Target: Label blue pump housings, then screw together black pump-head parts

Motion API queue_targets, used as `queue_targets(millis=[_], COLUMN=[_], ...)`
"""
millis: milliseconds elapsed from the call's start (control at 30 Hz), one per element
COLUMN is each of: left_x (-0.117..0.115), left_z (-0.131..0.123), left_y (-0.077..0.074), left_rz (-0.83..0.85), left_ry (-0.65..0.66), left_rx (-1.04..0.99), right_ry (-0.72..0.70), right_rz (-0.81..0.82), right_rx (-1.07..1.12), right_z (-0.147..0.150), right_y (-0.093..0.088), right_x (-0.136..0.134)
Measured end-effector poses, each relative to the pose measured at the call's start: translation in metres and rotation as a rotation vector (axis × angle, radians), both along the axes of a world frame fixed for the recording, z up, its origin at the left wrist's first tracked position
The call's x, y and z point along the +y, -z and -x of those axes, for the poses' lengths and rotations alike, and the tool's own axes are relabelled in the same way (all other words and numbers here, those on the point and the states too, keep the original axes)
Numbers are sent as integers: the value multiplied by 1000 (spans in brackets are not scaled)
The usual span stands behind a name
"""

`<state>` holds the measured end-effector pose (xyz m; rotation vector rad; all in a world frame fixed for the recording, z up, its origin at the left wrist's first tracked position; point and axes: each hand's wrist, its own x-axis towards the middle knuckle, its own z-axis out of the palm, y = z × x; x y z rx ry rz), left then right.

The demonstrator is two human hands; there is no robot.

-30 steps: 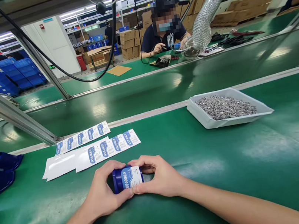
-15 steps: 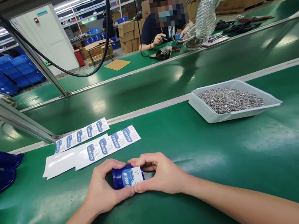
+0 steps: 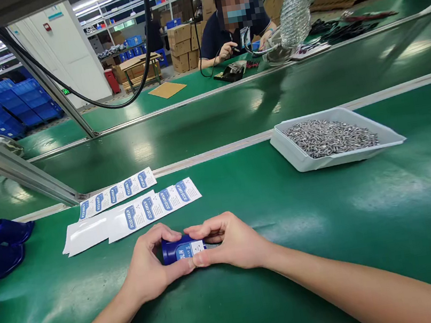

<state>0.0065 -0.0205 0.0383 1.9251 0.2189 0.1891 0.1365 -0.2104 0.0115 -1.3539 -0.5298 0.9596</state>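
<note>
Grasping blue part (image 3: 169, 251) between left hand (image 3: 148, 268) and right hand (image 3: 238, 244), over the desk (image 3: 298, 284).
Label (image 3: 190, 250) sits on its side; full adhesion cannot be told. Label sheets (image 3: 157, 204) beyond the left hand carry more, unused.

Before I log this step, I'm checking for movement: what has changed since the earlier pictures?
The label on the blue cylindrical housing has rolled downward, so less print shows. Nothing was taken up or let go: left hand and right hand keep their grip. The label sheets and white tray stayed put.
</note>
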Motion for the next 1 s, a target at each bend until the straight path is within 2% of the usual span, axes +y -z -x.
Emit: queue_targets(millis=[300,433,533,667,767,867,1000], left_x=[-11,-13,-14,-16,-18,-19,-19], left_z=[-5,-6,-7,-9,-8,-6,-3], left_y=[-7,-7,-4,1,3,6,10], left_rz=[-38,-101,-132,-115,-106,-104,-93], left_ry=[-63,-107,-155,-196,-200,-198,-166], left_rx=[16,36,26,-24,-66,-87,-111], right_ry=[-39,14,59,-37,4,40,20], right_rz=[-62,-73,-51,-65,12,52,-8], right_rx=[-51,-95,-282,-721,-914,-808,-481], right_z=[-5,-5,-1,10,20,23,18], right_y=[-1,0,-4,-7,-3,-2,-6], right_x=[1,5,5,3,6,10,11])
